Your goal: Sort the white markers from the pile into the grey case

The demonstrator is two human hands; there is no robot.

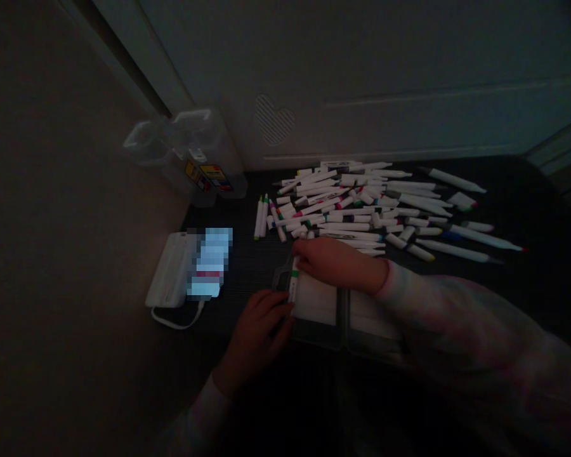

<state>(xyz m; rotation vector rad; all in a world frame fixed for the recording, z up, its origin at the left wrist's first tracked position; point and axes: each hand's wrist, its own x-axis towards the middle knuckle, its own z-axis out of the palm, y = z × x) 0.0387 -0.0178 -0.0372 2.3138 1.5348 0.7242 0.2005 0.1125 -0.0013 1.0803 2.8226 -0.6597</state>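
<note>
A white marker with a green band (294, 283) stands nearly lengthwise between my hands, along the left side of an open clear case (343, 317). My right hand (321, 259) reaches across from the right, its fingers closed at the marker's far end. My left hand (261, 324) has its fingertips closed against the near end. White material (318, 301) shows inside the case, though the dim light hides what it is. Just beyond my right hand lies a large loose pile of white markers (333, 209), with loose caps among them.
Several markers (265, 216) lie side by side left of the pile. A lit phone (212, 263) rests beside a white power bank (169, 270), joined by a cable (181, 327). Clear plastic cases (214, 152) stand at the back left, near the wall.
</note>
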